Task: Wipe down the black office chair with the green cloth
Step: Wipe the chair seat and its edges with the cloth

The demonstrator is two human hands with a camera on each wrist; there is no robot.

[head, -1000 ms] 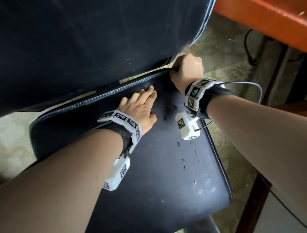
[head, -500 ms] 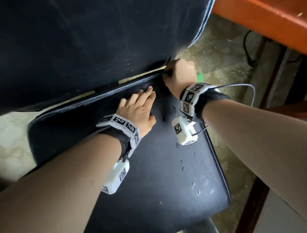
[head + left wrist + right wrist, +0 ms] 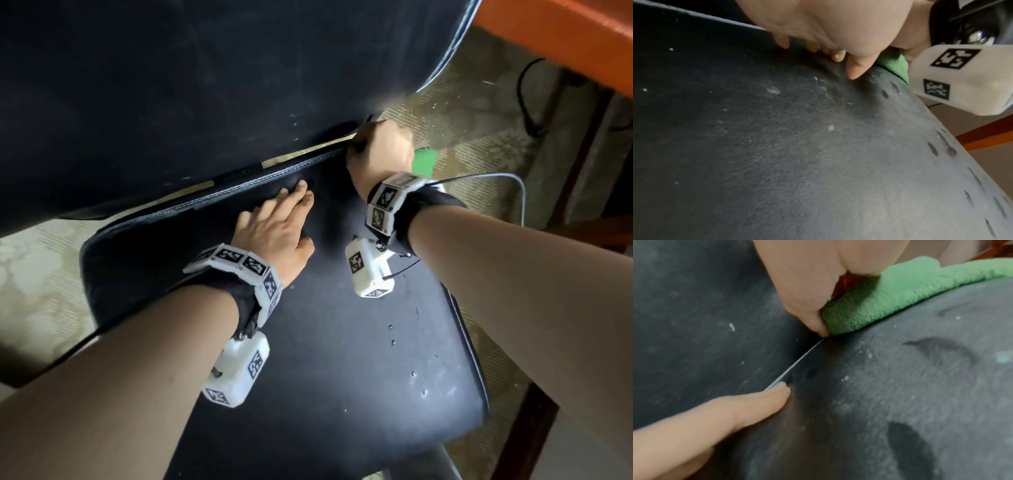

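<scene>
The black office chair fills the head view, its seat (image 3: 342,394) below and its backrest (image 3: 171,85) above. My right hand (image 3: 378,150) is at the seat's back right corner, where seat and backrest meet, fingers curled round the green cloth (image 3: 424,160). The cloth (image 3: 890,300) is bunched under that hand and pressed on the seat edge. My left hand (image 3: 274,226) lies flat on the seat with fingers straight, their tips near the seam. In the left wrist view the cloth (image 3: 894,65) shows beyond the left thumb.
White specks and dark wet spots dot the seat's right side (image 3: 414,373). A patterned carpet (image 3: 479,144) surrounds the chair. An orange table edge (image 3: 565,37) runs along the top right, with dark wooden legs (image 3: 527,438) and cables (image 3: 524,92) beside the chair.
My right hand has slid a little left along the seat's back edge with the cloth, and a green corner now shows beside it. The left hand stays pressed on the seat.
</scene>
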